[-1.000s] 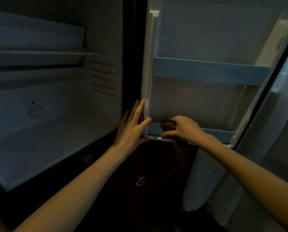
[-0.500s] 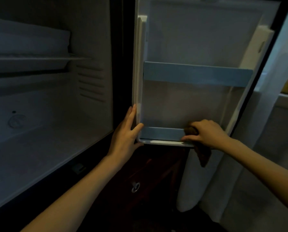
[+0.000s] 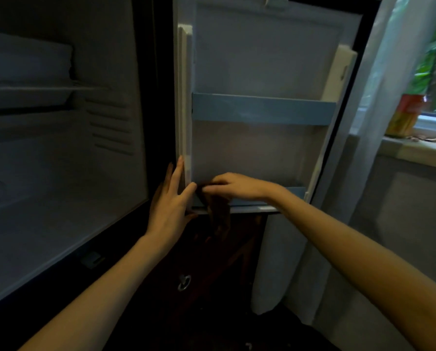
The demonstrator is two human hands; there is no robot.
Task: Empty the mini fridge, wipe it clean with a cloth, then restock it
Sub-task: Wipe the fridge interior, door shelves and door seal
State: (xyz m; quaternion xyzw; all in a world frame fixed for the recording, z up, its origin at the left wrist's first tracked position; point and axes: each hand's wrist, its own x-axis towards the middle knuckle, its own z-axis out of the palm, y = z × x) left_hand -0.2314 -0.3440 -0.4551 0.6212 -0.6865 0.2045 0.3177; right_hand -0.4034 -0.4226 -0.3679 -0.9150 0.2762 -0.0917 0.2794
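R hand pinches dark cloth on fridge door bottom shelf.

The cloth is mostly tucked under the right hand, and its dark hanging end melts into the shadow below the door. The fridge runs off the left edge, and over on the sill that yellow-and-red container is too blurred to read.
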